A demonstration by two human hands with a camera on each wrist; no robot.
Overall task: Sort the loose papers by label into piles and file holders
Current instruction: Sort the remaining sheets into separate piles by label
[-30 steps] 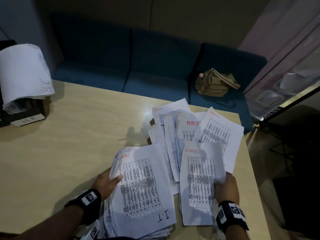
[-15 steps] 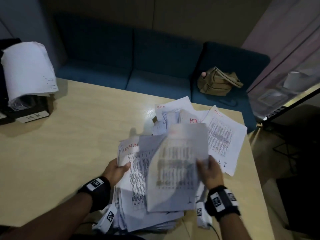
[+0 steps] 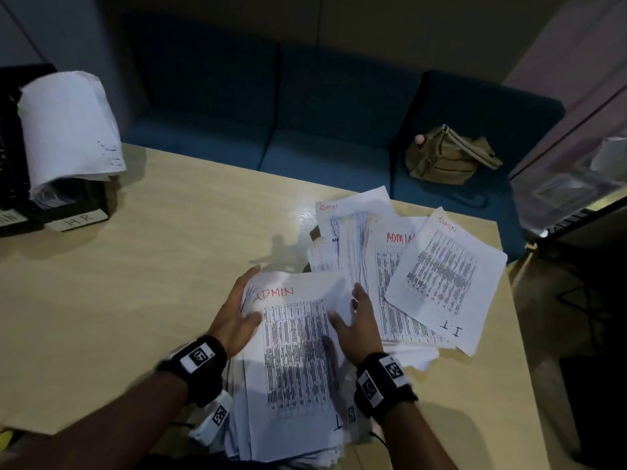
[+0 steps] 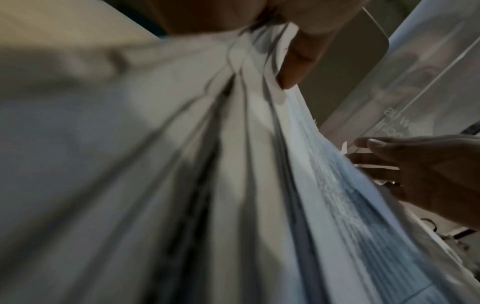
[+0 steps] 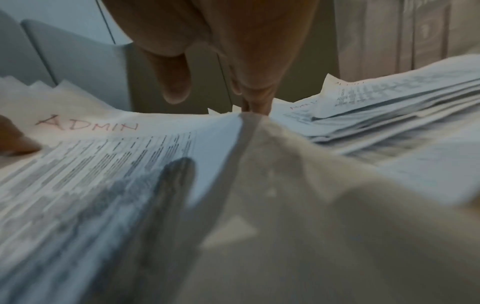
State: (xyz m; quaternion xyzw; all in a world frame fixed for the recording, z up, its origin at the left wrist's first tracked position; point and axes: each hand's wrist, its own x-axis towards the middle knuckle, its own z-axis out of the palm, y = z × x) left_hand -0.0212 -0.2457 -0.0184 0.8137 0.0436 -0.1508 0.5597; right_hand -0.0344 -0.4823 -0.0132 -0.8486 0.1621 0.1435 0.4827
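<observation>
Near the front edge of the tabletop (image 3: 135, 300) lies a thick stack of printed sheets (image 3: 298, 385), its top page marked ADMIN in red at the far end and bearing a dark table of text. Left of that stack's far corner, the left hand (image 3: 237, 317) cups the edge, thumb lying on the top page and fingers wrapped down the side, so its grip is on the stack; the left wrist view shows the thumb (image 4: 298, 61) pressing on the fanned page edges. On the stack's right edge rests the right hand (image 3: 356, 320), fingers extended and fairly flat along the paper, thumb splayed over the printed table; its grip is loose and wide, pressing rather than pinching. From the right wrist camera the fingertips (image 5: 255, 102) touch the top page where it bends over the side. Beyond and to the right of the stack spreads a looser pile of ADMIN sheets (image 3: 373, 266), overlapping one another, with a tilted page marked I.T (image 3: 448, 283) lying on top of them. Far to the left of the stack stands a black file holder (image 3: 78, 205) with an HR label, curled white paper (image 3: 68, 130) drooping over it. Behind the tabletop runs a blue sofa (image 3: 271, 113), and a tan bag (image 3: 448, 157) sits on its right seat
</observation>
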